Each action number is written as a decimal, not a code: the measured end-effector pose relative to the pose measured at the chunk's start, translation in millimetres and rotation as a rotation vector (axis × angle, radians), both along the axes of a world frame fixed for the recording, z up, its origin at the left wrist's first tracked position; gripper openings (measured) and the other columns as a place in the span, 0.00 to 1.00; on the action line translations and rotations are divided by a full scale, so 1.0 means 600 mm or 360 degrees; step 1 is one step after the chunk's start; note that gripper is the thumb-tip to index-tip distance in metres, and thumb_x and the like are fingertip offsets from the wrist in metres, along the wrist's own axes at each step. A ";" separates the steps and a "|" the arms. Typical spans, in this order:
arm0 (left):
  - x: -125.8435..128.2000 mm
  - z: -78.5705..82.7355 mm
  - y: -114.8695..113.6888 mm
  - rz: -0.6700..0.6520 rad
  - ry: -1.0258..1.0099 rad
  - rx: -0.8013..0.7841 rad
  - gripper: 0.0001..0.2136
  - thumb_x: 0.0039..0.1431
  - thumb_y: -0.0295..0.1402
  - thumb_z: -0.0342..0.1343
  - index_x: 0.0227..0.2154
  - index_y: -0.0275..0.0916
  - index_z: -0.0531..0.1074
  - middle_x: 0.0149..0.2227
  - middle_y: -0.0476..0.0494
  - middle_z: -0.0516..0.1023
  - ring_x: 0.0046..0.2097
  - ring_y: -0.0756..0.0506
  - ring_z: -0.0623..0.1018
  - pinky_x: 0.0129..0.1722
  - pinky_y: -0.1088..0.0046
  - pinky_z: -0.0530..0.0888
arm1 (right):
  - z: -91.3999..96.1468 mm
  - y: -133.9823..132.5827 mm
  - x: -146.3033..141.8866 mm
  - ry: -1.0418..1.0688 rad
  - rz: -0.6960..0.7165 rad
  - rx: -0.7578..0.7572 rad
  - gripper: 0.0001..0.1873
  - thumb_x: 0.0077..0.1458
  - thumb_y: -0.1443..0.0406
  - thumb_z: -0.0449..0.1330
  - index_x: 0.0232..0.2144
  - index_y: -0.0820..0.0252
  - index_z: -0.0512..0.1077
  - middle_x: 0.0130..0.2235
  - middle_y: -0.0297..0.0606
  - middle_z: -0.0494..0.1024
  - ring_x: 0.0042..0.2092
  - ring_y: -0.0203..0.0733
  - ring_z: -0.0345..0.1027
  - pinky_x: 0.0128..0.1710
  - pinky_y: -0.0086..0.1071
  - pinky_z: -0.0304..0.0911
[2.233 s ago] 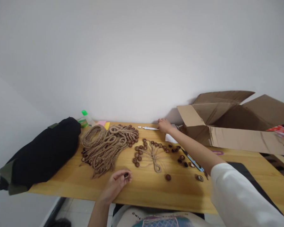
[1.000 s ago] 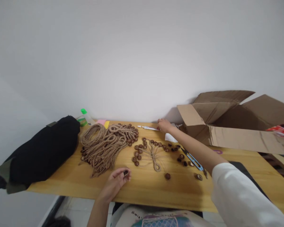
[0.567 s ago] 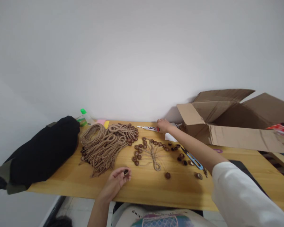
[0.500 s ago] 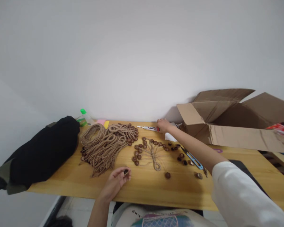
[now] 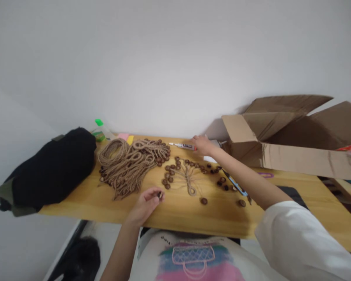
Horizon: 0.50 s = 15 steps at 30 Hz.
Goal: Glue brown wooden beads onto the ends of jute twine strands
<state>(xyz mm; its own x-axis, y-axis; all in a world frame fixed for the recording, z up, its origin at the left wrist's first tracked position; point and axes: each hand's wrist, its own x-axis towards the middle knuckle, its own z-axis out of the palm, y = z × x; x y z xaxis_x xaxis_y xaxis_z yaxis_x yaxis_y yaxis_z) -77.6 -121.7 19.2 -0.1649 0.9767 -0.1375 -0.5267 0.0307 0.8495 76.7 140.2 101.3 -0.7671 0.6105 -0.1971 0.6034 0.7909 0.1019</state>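
Left grip (image 5: 146, 203) pinches a shell (image 5: 159, 194); right grip (image 5: 202, 145), at the tube (image 5: 186, 146), unclear. Cords (image 5: 130, 168) at the bundle's (image 5: 188, 180) nine o'clock look done; halves (image 5: 222, 179) at three lie loose.

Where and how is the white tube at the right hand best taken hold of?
Grip the tube by its wider labelled body, probably best from the right, where the right hand meets its red end; its slim nozzle points left, away.

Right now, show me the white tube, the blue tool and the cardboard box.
White tube (image 5: 186, 146), head view: its printed label.
Blue tool (image 5: 238, 187), head view: on its blue body.
Cardboard box (image 5: 304, 159), head view: its front panel.
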 end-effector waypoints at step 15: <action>0.103 0.073 0.076 -0.0708 0.0271 0.0186 0.11 0.45 0.32 0.67 0.34 0.38 0.78 0.32 0.45 0.80 0.35 0.49 0.77 0.40 0.72 0.72 | -0.002 -0.272 0.174 0.1752 0.0086 -0.0774 0.17 0.56 0.66 0.61 0.49 0.54 0.68 0.43 0.37 0.75 0.44 0.39 0.70 0.44 0.34 0.67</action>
<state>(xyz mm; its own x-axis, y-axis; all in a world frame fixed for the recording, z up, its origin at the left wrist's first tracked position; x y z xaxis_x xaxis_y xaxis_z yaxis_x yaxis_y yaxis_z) -15.7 -76.2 63.3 0.2612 0.9648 -0.0300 -0.3375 0.1204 0.9336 180.9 -22.7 99.8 -0.6911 0.6159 0.3783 0.1444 0.6305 -0.7627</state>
